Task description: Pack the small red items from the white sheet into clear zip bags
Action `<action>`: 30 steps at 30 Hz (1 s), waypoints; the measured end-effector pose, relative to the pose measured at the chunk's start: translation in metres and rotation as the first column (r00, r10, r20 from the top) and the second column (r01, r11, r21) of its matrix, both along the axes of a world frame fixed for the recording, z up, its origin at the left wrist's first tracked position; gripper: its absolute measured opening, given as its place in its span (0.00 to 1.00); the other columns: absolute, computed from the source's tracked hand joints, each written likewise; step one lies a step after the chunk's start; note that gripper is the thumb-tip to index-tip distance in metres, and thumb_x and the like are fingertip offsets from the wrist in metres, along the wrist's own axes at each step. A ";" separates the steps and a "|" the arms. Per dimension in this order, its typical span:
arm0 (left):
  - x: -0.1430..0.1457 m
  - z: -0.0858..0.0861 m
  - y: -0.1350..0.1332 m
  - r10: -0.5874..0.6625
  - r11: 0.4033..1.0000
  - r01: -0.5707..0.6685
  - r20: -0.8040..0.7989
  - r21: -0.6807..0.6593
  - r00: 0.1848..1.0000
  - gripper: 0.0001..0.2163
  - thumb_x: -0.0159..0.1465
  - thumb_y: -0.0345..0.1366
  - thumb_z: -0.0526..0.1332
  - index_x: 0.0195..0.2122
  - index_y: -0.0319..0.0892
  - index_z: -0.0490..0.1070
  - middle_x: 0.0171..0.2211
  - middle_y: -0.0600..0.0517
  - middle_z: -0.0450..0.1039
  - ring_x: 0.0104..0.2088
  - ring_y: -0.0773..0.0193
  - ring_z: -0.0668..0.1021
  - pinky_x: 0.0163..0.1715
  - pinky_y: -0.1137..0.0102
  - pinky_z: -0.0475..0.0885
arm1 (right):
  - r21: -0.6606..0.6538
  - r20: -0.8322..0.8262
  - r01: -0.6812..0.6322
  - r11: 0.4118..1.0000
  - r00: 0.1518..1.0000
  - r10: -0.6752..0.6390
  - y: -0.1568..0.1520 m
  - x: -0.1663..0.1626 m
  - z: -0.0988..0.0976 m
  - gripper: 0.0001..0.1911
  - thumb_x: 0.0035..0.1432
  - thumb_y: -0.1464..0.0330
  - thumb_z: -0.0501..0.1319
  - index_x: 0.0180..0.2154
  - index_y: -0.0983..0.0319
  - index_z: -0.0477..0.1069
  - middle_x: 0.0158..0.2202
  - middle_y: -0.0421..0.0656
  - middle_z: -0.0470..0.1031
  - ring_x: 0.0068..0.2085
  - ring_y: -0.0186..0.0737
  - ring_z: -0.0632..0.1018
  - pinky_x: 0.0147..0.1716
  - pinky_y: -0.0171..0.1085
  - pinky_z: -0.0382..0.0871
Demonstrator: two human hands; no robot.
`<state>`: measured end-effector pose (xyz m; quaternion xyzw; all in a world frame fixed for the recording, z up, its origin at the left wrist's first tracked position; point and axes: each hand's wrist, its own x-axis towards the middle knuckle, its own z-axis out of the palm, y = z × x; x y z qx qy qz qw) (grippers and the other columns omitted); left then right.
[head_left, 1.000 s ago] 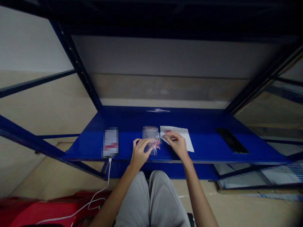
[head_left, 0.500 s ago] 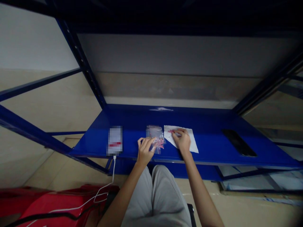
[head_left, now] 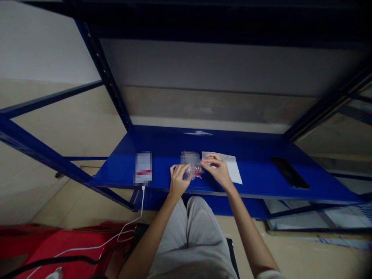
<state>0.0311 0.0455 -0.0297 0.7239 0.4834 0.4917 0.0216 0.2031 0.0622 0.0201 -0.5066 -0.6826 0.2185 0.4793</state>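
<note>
Several clear plastic zip bags [head_left: 190, 158] lie overlapping on the blue shelf, with small red pieces [head_left: 198, 175] showing at their right side. My left hand [head_left: 179, 179] is at the bags' lower left, thumb and fingers closing on the plastic. Just right of the bags is my right hand [head_left: 217, 169], its thumb and forefinger brought together at their edge. Whatever is between those fingertips is too small to make out. Under and beyond the right hand lies a white sheet of paper [head_left: 234, 170], partly covered by it.
On the left of the blue shelf [head_left: 168, 141] lies a phone [head_left: 143, 168] with a white cable [head_left: 142, 203] running down. A dark phone [head_left: 290, 173] lies at the right. Blue uprights frame both sides; a red plastic seat [head_left: 72, 248] is at lower left.
My right hand has moved left from the pink-red pieces on the paper to the bags' right edge. My left hand stays at the bags. The view has shifted slightly.
</note>
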 end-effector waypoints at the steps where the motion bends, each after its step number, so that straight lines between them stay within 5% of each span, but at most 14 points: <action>1: 0.000 -0.001 0.000 0.005 1.000 -0.005 0.002 -0.007 1.000 0.10 0.59 0.35 0.57 0.42 0.41 0.69 0.36 0.49 0.74 0.39 0.63 0.74 0.44 0.63 0.62 | -0.004 0.008 -0.105 0.994 0.994 0.105 -0.005 -0.007 0.006 0.10 0.49 0.61 0.62 0.30 0.61 0.76 0.40 0.46 0.69 0.39 0.39 0.72 0.29 0.34 0.68; 4: -0.002 -0.003 0.001 -0.001 1.000 0.001 0.005 -0.022 1.000 0.11 0.58 0.35 0.58 0.42 0.41 0.69 0.36 0.48 0.73 0.39 0.62 0.74 0.45 0.62 0.62 | -0.023 0.109 -0.235 0.972 0.966 0.236 -0.014 -0.024 0.016 0.06 0.49 0.65 0.63 0.29 0.59 0.77 0.40 0.44 0.68 0.40 0.38 0.71 0.32 0.34 0.69; 9: -0.001 -0.005 0.002 -0.006 1.000 0.006 0.008 -0.012 1.000 0.11 0.59 0.34 0.57 0.43 0.42 0.68 0.37 0.49 0.73 0.39 0.63 0.74 0.46 0.63 0.62 | -0.026 0.272 -0.121 0.992 0.954 0.123 -0.012 -0.032 0.017 0.05 0.47 0.69 0.63 0.30 0.59 0.77 0.40 0.44 0.68 0.40 0.39 0.72 0.38 0.37 0.68; 15: -0.001 -0.003 0.002 0.043 0.999 -0.043 0.037 0.004 0.998 0.10 0.60 0.35 0.56 0.42 0.41 0.68 0.36 0.49 0.74 0.38 0.63 0.74 0.45 0.63 0.62 | -0.004 0.212 -0.081 0.997 0.974 0.080 -0.011 -0.028 0.021 0.06 0.49 0.67 0.63 0.31 0.60 0.77 0.39 0.44 0.69 0.40 0.39 0.72 0.34 0.36 0.68; 24: -0.002 -0.001 0.000 -0.008 0.999 0.007 0.013 0.044 1.000 0.10 0.60 0.35 0.57 0.43 0.41 0.69 0.35 0.49 0.73 0.38 0.65 0.74 0.46 0.64 0.62 | -0.001 0.446 -0.001 1.000 0.895 0.002 -0.018 -0.025 0.027 0.04 0.46 0.70 0.65 0.29 0.58 0.77 0.40 0.42 0.70 0.42 0.41 0.72 0.38 0.38 0.66; 30: -0.003 -0.008 0.003 -0.038 0.995 0.038 -0.006 0.090 0.999 0.11 0.59 0.31 0.57 0.44 0.41 0.69 0.35 0.49 0.73 0.38 0.64 0.73 0.44 0.64 0.63 | -0.047 0.354 -0.057 0.997 0.932 0.070 -0.013 -0.037 0.012 0.03 0.49 0.70 0.63 0.27 0.59 0.77 0.40 0.43 0.71 0.38 0.38 0.73 0.36 0.36 0.66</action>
